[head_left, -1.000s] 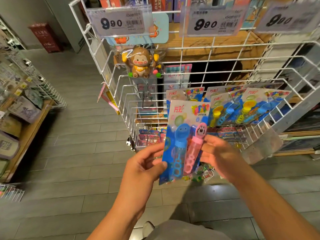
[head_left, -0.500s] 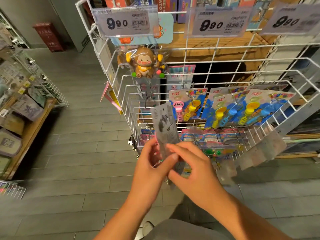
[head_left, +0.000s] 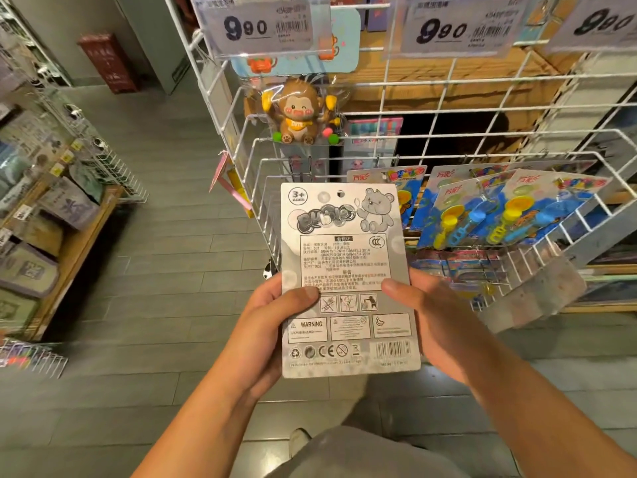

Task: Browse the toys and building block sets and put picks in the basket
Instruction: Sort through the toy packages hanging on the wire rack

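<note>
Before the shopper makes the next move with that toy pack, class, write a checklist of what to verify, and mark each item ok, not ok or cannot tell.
1. Pack held firmly: ok. The left hand and right hand grip the toy pack at its side edges, thumbs on its face.
2. Printed back faces the shopper: ok. The age mark, warning box and barcode show.
3. Small print legible: cannot tell, blurred.
4. Price known: cannot tell. A price tag reads 990, but which goods it covers is unclear.
5. Shopping basket within reach: cannot tell, none in view.
6. Way back to the wire rack open: ok.
</note>
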